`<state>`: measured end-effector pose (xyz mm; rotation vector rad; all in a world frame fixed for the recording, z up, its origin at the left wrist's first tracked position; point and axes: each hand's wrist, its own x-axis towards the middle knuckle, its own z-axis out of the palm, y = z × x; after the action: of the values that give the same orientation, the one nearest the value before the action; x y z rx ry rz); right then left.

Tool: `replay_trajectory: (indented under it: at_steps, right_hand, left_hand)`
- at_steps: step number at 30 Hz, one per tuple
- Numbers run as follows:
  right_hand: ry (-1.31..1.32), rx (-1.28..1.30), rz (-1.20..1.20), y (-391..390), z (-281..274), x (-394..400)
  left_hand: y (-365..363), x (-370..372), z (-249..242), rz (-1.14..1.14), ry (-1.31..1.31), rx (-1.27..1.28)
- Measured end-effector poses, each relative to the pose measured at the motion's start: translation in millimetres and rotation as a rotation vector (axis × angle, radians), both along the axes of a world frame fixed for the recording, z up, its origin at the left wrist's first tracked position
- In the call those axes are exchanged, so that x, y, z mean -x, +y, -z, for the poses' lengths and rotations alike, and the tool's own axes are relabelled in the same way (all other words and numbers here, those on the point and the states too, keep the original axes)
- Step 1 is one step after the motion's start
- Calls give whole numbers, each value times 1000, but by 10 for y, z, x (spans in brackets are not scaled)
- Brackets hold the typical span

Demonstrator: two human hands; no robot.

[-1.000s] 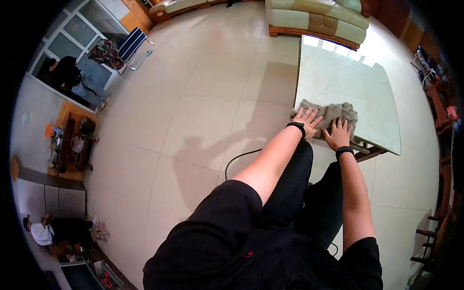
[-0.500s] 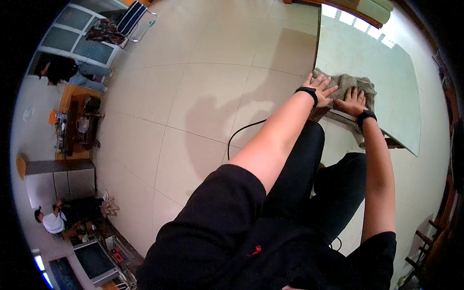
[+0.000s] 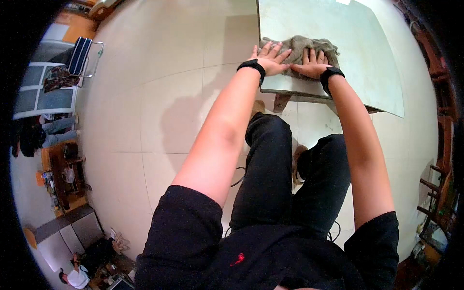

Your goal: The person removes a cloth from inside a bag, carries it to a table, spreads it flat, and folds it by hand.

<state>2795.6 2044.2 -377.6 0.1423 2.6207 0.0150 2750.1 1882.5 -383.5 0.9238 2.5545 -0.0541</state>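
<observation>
A grey-brown cloth (image 3: pixel 300 44) lies bunched and wrinkled on the pale glossy tabletop (image 3: pixel 360 31), close to its left side. My left hand (image 3: pixel 273 59) rests flat on the left part of the cloth, fingers spread. Beside it, my right hand (image 3: pixel 313 65) presses down on the cloth with its fingers stretched forward. The two thumbs nearly meet. Both wrists wear black bands. Neither hand grips the cloth; the palms lie on top of it.
My knees (image 3: pixel 268 128) are just below the table's near edge. A dark cable (image 3: pixel 239 178) runs on the tiled floor (image 3: pixel 159 125). Far left are a folding chair (image 3: pixel 80 55), a wooden desk (image 3: pixel 60 174) and two other people. Wooden furniture (image 3: pixel 442 179) lines the right side.
My view has turned, so the table and hands appear further left and higher. Both hands and the cloth have slid a little away from the table's near edge.
</observation>
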Motion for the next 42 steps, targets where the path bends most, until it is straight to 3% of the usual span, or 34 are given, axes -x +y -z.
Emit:
replay_trajectory:
  at_steps: [1, 4, 5, 7, 8, 11, 12, 15, 18, 21, 25, 26, 29, 31, 32, 35, 39, 42]
  right_hand:
    - [-129, -134, -60, 51, 74, 30]
    - [-76, -127, -64, 130, 262, 63]
    - [153, 7, 10, 193, 497, 91]
    - [-14, -293, -201, 121, 97, -3]
    - [119, 28, 35, 201, 524, 139]
    - [224, 18, 47, 230, 727, 228]
    - [-2, -302, -177, 135, 148, 64]
    - [177, 1, 54, 174, 555, 224]
    - [172, -39, 26, 251, 655, 329]
    - [42, -227, -95, 153, 141, 183]
    - [96, -244, -83, 140, 171, 234]
    - [-3, -298, -101, 137, 140, 262]
    - [122, -126, 11, 211, 366, 365]
    - [156, -151, 1, 238, 461, 430]
    - [174, -136, 19, 251, 506, 459]
    - [224, -113, 44, 281, 615, 527]
    - [171, -183, 5, 230, 376, 495]
    - [56, -48, -34, 259, 140, 523]
  left_hand:
    - [-1, 5, 12, 3, 18, -2]
    - [8, 17, 51, 10, 62, -7]
    - [44, 56, 105, 14, 85, 1]
    - [53, 97, 147, 21, 91, -3]
    - [53, 117, 157, 22, 103, -10]
    - [71, 217, 274, 28, 116, -19]
    - [82, 242, 260, 24, 114, -29]
    - [93, 330, 388, 45, 192, -16]
    - [116, 400, 319, 37, 192, -28]
    - [132, 517, 423, -11, 168, -108]
    - [165, 707, 552, -28, 189, -146]
    - [163, 748, 590, -23, 215, -153]
    - [203, 651, 300, -6, 235, -140]
    - [267, 596, -6, -45, 38, -97]
    - [224, 786, 249, -21, 48, -97]
    - [246, 797, 208, -20, 49, -102]
    - [272, 882, 198, -8, 34, -103]
    - [272, 933, 182, 13, 54, -92]
